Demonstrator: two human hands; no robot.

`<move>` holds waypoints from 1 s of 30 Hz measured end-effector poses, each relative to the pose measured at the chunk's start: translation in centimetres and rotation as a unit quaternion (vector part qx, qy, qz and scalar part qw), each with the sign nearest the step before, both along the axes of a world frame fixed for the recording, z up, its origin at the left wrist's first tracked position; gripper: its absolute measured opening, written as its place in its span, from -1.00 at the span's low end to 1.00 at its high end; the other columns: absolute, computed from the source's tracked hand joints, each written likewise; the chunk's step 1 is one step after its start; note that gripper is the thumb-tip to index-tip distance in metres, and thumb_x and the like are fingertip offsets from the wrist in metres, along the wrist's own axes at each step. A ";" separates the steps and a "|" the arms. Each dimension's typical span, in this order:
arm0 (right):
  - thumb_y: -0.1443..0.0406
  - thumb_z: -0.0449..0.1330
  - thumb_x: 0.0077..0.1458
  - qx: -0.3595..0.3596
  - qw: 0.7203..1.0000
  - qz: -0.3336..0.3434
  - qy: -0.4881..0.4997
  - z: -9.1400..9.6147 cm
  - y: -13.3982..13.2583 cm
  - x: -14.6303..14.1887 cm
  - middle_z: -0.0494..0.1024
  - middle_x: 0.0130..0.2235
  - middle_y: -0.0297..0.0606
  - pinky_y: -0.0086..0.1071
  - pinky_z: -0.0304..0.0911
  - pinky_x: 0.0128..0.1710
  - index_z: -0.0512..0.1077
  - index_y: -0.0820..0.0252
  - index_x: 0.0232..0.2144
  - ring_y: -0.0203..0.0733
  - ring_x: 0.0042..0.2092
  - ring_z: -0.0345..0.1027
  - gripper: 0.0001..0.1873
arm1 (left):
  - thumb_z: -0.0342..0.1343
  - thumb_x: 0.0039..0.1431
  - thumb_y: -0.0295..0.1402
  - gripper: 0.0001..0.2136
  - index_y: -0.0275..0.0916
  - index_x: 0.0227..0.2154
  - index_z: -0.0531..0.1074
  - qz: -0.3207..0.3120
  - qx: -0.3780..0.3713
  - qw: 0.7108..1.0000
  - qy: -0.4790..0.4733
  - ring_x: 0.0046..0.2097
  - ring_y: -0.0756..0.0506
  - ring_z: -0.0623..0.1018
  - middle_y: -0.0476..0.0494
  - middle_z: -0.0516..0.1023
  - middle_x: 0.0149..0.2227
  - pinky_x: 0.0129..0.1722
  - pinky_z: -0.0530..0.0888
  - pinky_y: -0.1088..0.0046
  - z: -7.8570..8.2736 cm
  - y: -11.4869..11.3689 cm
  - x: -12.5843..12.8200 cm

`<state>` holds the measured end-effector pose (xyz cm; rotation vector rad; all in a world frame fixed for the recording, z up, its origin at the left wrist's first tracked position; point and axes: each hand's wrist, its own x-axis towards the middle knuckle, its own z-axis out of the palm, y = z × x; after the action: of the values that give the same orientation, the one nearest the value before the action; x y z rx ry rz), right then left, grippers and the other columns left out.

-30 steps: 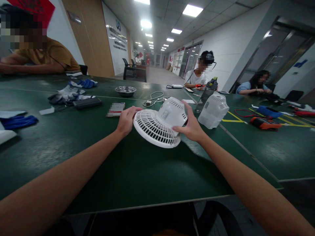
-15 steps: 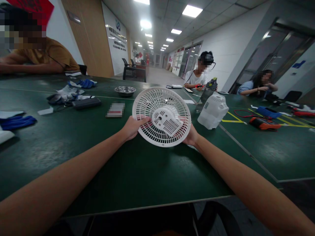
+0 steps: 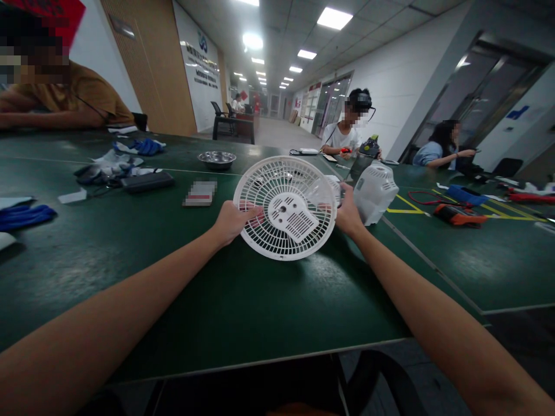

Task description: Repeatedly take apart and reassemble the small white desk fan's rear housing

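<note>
Table (image 3: 243, 323), dark green and wide, fills most of what we see, a pale seam crossing it on the right. Around it we count three co-workers: a person in a brown shirt (image 3: 93, 95) at the far left, a person in a white shirt (image 3: 340, 137) beyond the table, right of the middle, and a person in light blue (image 3: 427, 155) further right.

Before us, about midway across the table, is the round white fan grille (image 3: 288, 218), tipped up so that its ribs and the slotted plate at its centre face us. Just to the right sits a translucent white shell (image 3: 376, 193) with vents near its top, and behind that we make out a dark bottle (image 3: 361, 164).

Our two hands are apart, one at each side of the grille. Our left hand (image 3: 231, 221) is clamped on the left rim, thumb laid across the ribs. Our right hand (image 3: 347, 215) is closed on a white housing (image 3: 335, 184) that shows past the right rim; the grille covers much of it, so we cannot tell whether the two are joined.

At the left edge we have a blue cloth item (image 3: 26, 217), then a dark case (image 3: 147, 181) nearer the middle. On the right lies an orange and black device (image 3: 459, 215), near a blue tray (image 3: 467, 200). Smaller are the shiny metal bowl (image 3: 217, 166), beyond the grille and to its left, a flat, blurred-out item (image 3: 200, 193) near our left hand, and a white slip (image 3: 73, 196).
</note>
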<state>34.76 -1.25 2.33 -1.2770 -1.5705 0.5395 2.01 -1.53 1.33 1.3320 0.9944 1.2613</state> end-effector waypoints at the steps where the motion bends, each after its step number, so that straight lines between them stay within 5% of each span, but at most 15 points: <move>1: 0.07 0.38 -0.09 0.017 0.993 -0.082 -0.082 0.1 0.2 1.0 0.53 -0.10 -0.19 0.12 0.31 0.07 0.11 0.06 0.22 0.14 -0.09 0.46 -0.11 | 0.38 0.07 -0.42 -0.91 -0.30 -0.40 0.59 0.009 -0.014 1.000 0.002 -0.36 -0.16 0.68 -0.20 0.68 -0.40 -0.22 0.68 0.13 0.1 0.0 0.1; 3: 0.08 0.38 -0.12 0.029 0.966 -0.164 -0.199 0.1 0.4 2.5 0.52 -0.09 -0.09 0.12 0.30 0.05 0.17 0.13 0.20 0.22 -0.09 0.44 -0.13 | 0.37 0.07 -0.47 -0.93 -0.33 -0.40 0.59 0.027 -0.034 0.999 0.008 -0.37 -0.14 0.67 -0.21 0.67 -0.41 -0.26 0.67 0.21 0.3 0.0 0.0; 8: 0.12 0.36 -0.11 0.014 0.930 -0.186 -0.317 -0.7 1.0 3.4 0.46 -0.09 -0.03 0.05 0.31 0.01 0.25 0.15 0.13 0.19 -0.11 0.40 -0.24 | 0.38 0.07 -0.49 -0.91 -0.35 -0.35 0.60 0.029 -0.042 0.999 0.004 -0.35 -0.15 0.68 -0.23 0.68 -0.37 -0.28 0.66 0.24 -0.4 1.0 -0.7; 13: 0.21 0.28 -0.02 0.145 0.906 -0.256 -0.306 0.5 1.1 3.9 0.38 -0.02 -0.01 0.06 0.19 0.17 0.34 0.17 0.01 0.19 0.10 0.27 -0.48 | 0.41 0.05 -0.46 -0.87 -0.34 -0.33 0.60 0.025 -0.052 0.998 -0.003 -0.31 -0.18 0.69 -0.24 0.68 -0.34 -0.23 0.66 0.19 -1.5 2.3 -1.4; 18: 0.30 0.30 -0.18 0.218 0.848 -0.437 -0.208 1.9 0.8 6.8 0.21 0.20 0.04 0.22 0.05 0.23 0.23 0.12 0.17 0.29 0.26 0.10 -0.20 | 0.42 0.03 -0.47 -0.85 -0.34 -0.33 0.61 0.015 -0.059 0.998 -0.014 -0.27 -0.19 0.70 -0.26 0.69 -0.30 -0.19 0.66 0.18 -1.7 2.6 -1.6; 25: 0.24 0.42 -0.34 0.036 0.907 -0.417 -0.041 -0.8 2.1 10.2 0.40 0.11 0.01 0.18 0.18 0.17 0.03 0.07 0.24 0.25 0.11 0.35 0.10 | 0.39 0.07 -0.47 -0.86 -0.34 -0.29 0.61 0.010 -0.070 0.997 -0.009 -0.25 -0.20 0.70 -0.27 0.69 -0.28 -0.16 0.65 0.16 -1.3 2.5 -1.6; 30: 0.19 0.49 -0.43 -0.029 0.911 -0.411 -0.020 -2.0 2.6 10.4 0.47 0.07 0.00 0.07 0.25 0.14 0.16 0.07 0.07 0.21 0.08 0.39 -0.01 | 0.39 0.08 -0.48 -0.86 -0.36 -0.28 0.61 0.003 -0.071 0.997 -0.007 -0.26 -0.20 0.70 -0.27 0.69 -0.28 -0.16 0.65 0.15 -1.5 2.6 -1.7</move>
<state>45.14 1.39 0.36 -1.8393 -0.9073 0.0147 0.33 1.11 -0.16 1.2101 1.0586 1.1802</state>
